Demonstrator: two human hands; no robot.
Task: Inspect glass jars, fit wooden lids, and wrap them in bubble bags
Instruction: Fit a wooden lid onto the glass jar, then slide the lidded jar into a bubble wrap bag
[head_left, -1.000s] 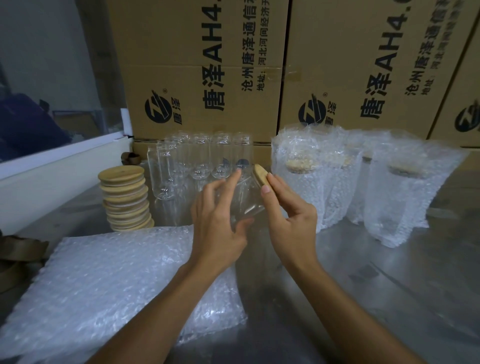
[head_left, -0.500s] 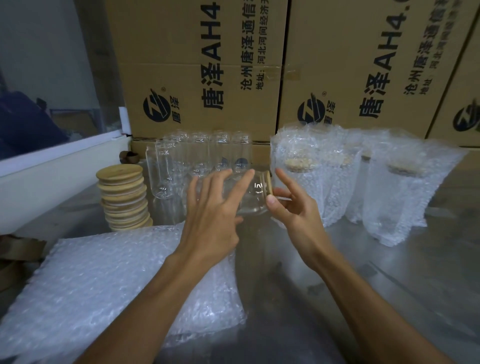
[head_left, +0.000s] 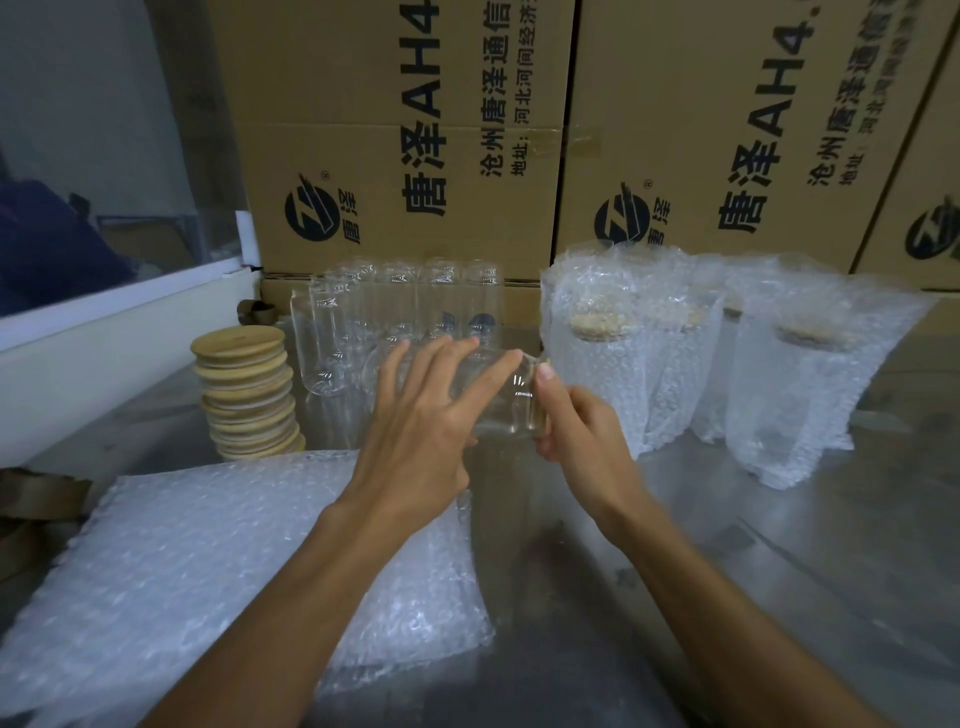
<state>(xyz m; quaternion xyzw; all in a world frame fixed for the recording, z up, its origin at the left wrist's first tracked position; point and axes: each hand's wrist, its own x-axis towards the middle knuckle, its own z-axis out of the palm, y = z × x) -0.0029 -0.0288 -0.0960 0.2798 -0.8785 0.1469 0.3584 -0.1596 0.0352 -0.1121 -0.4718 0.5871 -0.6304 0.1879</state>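
While one jar is in hand, the scene reads left to right, each place given relative to that held jar:

Bubble bags: a flat stack of clear bubble-wrap bags (head_left: 249, 561) lies on the desk to the near left of the held jar, none opened yet.

Lids: a leaning stack of round pale wooden lids (head_left: 244, 395) stands to the left of the held jar, so plenty of lidding appears to be left.

Bare jars: a cluster of clear glass jars without lids (head_left: 395, 306) stands just behind and left of the held jar, waiting.

Left hand (head_left: 421, 431): fingers (head_left: 410, 374) spread apart and almost straight, laid over the body of the held jar.

Held jar: a clear glass jar (head_left: 498, 405) lies on its side above the desk between both hands.

Right hand (head_left: 576, 431): fingers curled round the jar's mouth end, thumb on top; a sliver of wooden lid seems to sit there, though I cannot tell if it is fully seated.

Finished: several lidded jars wrapped in bubble bags (head_left: 675, 353) stand to the right of the held jar.

Progress: judged about midway; this jar seems to be at lid fitting, bagging next.

Surface: a dull grey metal desk (head_left: 779, 545), scuffed.

Room: big brown printed cardboard boxes (head_left: 405, 135) are stacked behind the held jar.
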